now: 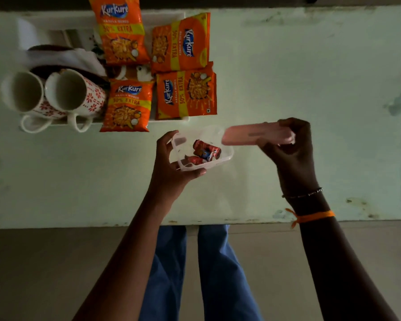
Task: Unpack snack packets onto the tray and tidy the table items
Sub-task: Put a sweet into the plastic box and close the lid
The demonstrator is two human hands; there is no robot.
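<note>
Both hands raised, left hand (169, 156) cupping box (225, 156), right hand (292, 144) gripping lid (250, 133)

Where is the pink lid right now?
In the head view, the pink lid is held in the right hand, lifted just right of the clear container that the left hand holds.

Worn pale green table (310, 66), grey-brown floor (44, 274), dim light

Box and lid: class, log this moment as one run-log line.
left hand: holds open box with sweets | right hand: holds pink lid off box | four packets on tray
</note>
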